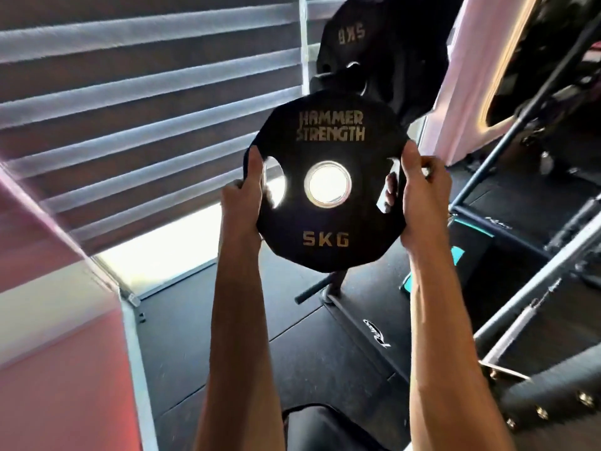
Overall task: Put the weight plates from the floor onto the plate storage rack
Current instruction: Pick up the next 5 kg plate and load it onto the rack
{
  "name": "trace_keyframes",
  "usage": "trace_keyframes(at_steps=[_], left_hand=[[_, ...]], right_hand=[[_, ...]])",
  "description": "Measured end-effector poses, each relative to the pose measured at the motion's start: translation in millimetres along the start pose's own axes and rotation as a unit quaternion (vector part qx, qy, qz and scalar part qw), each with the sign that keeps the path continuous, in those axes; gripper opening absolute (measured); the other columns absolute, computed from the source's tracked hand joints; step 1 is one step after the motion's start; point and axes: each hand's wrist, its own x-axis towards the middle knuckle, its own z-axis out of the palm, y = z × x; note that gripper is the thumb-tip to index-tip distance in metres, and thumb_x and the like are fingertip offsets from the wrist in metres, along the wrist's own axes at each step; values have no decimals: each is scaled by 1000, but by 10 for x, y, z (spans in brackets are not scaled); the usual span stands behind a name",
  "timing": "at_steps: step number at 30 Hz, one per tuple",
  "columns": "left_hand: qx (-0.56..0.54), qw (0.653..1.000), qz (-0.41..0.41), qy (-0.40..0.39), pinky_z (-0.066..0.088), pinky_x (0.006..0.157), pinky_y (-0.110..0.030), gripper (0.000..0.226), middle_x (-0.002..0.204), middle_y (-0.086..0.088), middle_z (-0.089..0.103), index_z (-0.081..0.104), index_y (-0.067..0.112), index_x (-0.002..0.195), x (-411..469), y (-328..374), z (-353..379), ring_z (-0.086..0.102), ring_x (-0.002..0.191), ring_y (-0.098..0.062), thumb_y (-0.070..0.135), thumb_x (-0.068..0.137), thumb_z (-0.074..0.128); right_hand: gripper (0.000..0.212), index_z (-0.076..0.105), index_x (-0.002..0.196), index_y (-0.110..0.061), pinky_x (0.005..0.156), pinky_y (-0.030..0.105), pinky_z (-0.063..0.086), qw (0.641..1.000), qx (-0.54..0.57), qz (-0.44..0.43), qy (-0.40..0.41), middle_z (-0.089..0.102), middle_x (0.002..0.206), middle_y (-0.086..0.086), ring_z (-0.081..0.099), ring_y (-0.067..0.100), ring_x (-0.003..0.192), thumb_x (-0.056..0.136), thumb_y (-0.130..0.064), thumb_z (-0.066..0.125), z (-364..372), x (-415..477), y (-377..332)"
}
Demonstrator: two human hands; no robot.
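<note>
Black rubber marked 5KG, the weight plate [325,219] is held in mid-air, clamped at 9 o'clock by the left hand [247,193] and at 3 o'clock by the right hand [422,196]. Beyond it at 1 o'clock a racked plate [383,37] is partly hidden; the rack [328,292] is covered but for what seems its foot at 6 o'clock.

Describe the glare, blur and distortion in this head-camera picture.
Head view: backlight from the gap under the window blind blows out the centre hole and left slot of the 5 kg weight plate; its lettering is legible; the blind and the racked plate are blurred; wide-angle distortion bends the edges.
</note>
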Motion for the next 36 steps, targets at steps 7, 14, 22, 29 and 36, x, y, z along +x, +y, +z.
trace_keyframes(at_steps=[7,14,22,29,36], left_hand=[[-66,996,36,-42,45,58,-26,57,74,-10,57,60,11,76,776,191,218,55,67,-20,67,86,54],[-73,991,48,-99,48,69,-33,61,73,-5,59,62,14,78,1601,421,409,59,69,-17,75,78,56],[-124,973,68,-180,50,60,-25,57,73,-6,58,63,12,83,2276,552,543,57,64,-14,68,85,54],[-184,946,56,-259,46,65,-32,50,70,-8,53,58,17,69,2550,527,730,53,65,-19,66,82,61],[-203,921,38,-329,43,57,-29,55,67,-6,50,54,13,72,2684,480,923,49,61,-18,66,81,63]], right_hand=[[39,52,75,-27,66,38,43,996,-44,-58,48,54,72,14,51,25,62,81,-65,60,394,595,-30],[39,51,81,-21,63,35,44,988,-23,-107,109,55,75,10,51,22,63,87,-58,61,789,954,-30],[37,49,79,-19,55,33,40,961,-25,-191,196,51,69,15,47,21,56,90,-52,60,1258,1147,-12],[30,45,77,-18,43,24,34,931,-37,-253,261,47,60,12,40,20,43,99,-36,55,1435,1085,5],[28,48,80,-19,44,24,37,910,-43,-275,307,49,63,11,43,20,46,98,-39,56,1460,1080,83]])
